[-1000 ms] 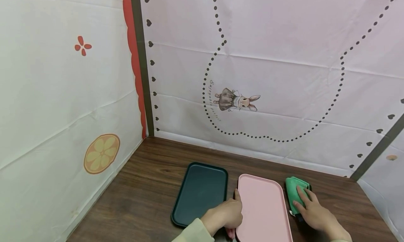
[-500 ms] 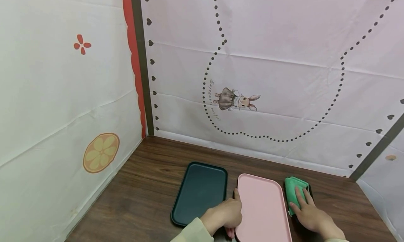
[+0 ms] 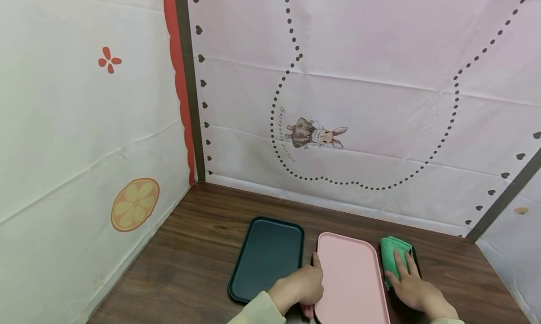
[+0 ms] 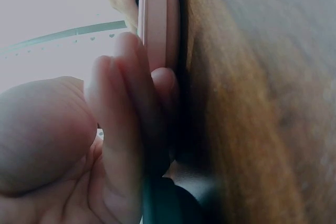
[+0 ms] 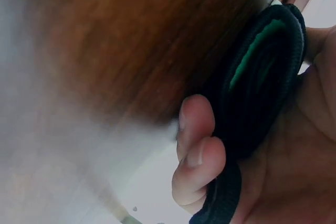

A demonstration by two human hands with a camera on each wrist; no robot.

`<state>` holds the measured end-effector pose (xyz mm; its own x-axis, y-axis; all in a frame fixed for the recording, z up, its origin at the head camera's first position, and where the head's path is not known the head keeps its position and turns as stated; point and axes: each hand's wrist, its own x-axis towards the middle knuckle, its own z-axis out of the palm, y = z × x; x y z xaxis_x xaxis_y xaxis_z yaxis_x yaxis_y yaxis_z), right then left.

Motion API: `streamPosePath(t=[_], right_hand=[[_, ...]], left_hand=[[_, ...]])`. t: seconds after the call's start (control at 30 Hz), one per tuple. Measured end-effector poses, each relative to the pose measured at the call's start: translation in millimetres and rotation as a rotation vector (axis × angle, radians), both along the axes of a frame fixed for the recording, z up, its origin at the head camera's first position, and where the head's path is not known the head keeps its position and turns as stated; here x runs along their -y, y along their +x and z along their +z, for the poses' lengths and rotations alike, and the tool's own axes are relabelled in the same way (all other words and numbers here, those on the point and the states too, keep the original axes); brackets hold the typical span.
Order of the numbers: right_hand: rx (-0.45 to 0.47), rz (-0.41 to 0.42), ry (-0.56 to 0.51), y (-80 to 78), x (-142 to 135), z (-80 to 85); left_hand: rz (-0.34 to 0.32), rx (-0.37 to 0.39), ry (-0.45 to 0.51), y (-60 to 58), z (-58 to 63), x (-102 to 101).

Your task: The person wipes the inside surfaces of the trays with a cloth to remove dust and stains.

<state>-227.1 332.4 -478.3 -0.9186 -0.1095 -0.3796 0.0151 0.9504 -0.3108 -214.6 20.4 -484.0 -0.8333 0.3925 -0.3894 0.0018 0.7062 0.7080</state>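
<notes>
A pink tray (image 3: 351, 277) lies flat on the table to the right of a dark green tray (image 3: 267, 258). My left hand (image 3: 302, 284) is between them, its index finger stretched along the pink tray's left edge. In the left wrist view, fingertips (image 4: 128, 45) touch that tray's side. To the right lies a folded green cloth (image 3: 390, 251) with a dark outer layer. My right hand (image 3: 412, 286) rests over it with fingers spread on top. Seen from the right wrist, two fingers curl round the dark side of the cloth (image 5: 252, 87), and the thumb lies on the opposite side.
Dark wood table (image 3: 181, 253) surrounds the trays, with bare surface at the left. A white patterned sheet (image 3: 380, 127) walls off the back, and another sheet (image 3: 84, 150) hangs along the left. The trays stand a narrow gap apart.
My right hand and the green cloth have shifted slightly left, with the hand a little further over the cloth. The left hand and both trays look practically unmoved.
</notes>
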Motion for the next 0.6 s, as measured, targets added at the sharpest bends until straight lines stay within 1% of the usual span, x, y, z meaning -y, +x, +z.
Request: streamPosePath(t=[0.2,0.47,0.6], right_hand=[[-0.01,-0.009,0.008,-0.1,-1.2,-0.7],[-0.089,-0.008,0.051,1.3,-9.3,-2.2],[-0.095,-0.009,0.049,2.0,-13.8,-0.9]], left_hand=[[0.004,-0.011,-0.002,0.9,0.1,0.0],[-0.001,-0.011,-0.004,0.9,1.0,-0.4],[-0.013,0.0,-0.019,-0.4,1.0,0.3]])
